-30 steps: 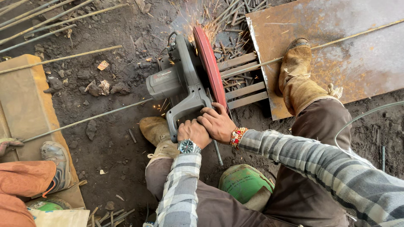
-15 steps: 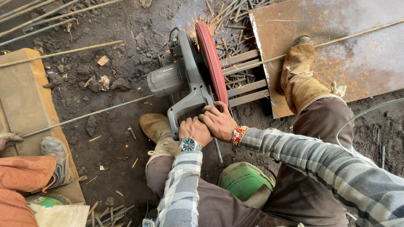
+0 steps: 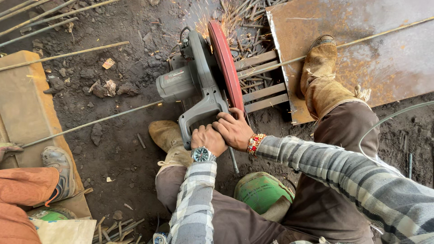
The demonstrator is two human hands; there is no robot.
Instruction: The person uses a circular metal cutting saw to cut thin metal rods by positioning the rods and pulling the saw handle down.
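A grey chop saw with a red blade guard stands on the dirt ground, tilted down onto a long steel rod. Sparks fly from behind the blade. My left hand, with a wristwatch, grips the saw's handle. My right hand, with a beaded bracelet, is closed over the same handle right beside the left. My right boot rests on a rusty steel plate, pinning the rod's far part. My left boot is planted beside the saw.
Another person's orange-clad leg and shoe sit at the left on a tan block. More rods lie at the upper left. Short cut rod pieces pile behind the saw. A green bucket is under my legs.
The saw head has stayed down on the rod, and sparks now fly from behind the blade. Both hands remain on the handle.
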